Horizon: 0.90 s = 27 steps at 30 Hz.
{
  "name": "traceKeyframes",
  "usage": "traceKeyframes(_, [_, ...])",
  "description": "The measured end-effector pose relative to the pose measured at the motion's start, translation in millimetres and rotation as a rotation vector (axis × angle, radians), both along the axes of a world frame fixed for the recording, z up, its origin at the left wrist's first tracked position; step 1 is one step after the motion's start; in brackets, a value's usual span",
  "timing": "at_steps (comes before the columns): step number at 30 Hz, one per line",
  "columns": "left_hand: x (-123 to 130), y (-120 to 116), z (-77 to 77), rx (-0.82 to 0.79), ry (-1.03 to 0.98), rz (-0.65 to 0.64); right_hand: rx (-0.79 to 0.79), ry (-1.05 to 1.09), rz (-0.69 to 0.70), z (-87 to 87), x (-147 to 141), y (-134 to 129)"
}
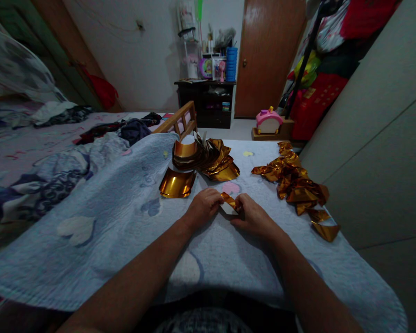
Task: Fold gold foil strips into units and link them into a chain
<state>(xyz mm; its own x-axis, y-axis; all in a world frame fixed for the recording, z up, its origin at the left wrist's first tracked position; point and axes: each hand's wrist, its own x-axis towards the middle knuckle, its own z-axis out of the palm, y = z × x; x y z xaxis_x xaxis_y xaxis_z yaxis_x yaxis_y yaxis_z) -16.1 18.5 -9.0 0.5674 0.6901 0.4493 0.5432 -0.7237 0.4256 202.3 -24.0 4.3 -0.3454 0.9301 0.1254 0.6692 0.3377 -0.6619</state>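
Note:
Between my two hands is a small sheet of gold foil paper (229, 201), its shiny side and a pale underside both showing. The fingers of my left hand (205, 206) pinch its left edge. My right hand (252, 213) grips the right edge, with the thumb below. Just beyond my left hand lie flat, curved gold sheets (177, 182), beside a fanned stack of gold foil paper (208, 157). Folded gold foil pieces (294, 178) lie in a loose heap to the right of my right hand.
A light blue quilted cover (125, 240) with heart shapes spreads under everything. Rumpled clothes (125, 129) lie at the left, near a wooden rail (180, 118). A tall pale cabinet (377, 152) borders the right side. A dark shelf unit (206, 104) stands at the back.

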Motion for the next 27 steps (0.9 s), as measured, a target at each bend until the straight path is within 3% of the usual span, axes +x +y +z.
traceKeyframes(11, [-2.5, -10.7, 4.7, 0.015, -0.017, 0.072, 0.236, 0.053, -0.093, -10.6, 0.7, 7.3])
traceKeyframes(16, [-1.1, -11.8, 6.2, 0.014, -0.018, 0.050, 0.229, -0.022, -0.053, -10.1, 0.9, 8.8])
traceKeyframes(23, [-1.1, -11.1, 6.9, -0.136, -0.045, -0.021, 0.174, -0.155, 0.100, -0.4, -0.2, 5.6])
traceKeyframes(27, [-2.0, -9.9, 8.3, -0.189, -0.018, 0.019, 0.152, -0.148, 0.041, -1.3, -0.6, 4.0])
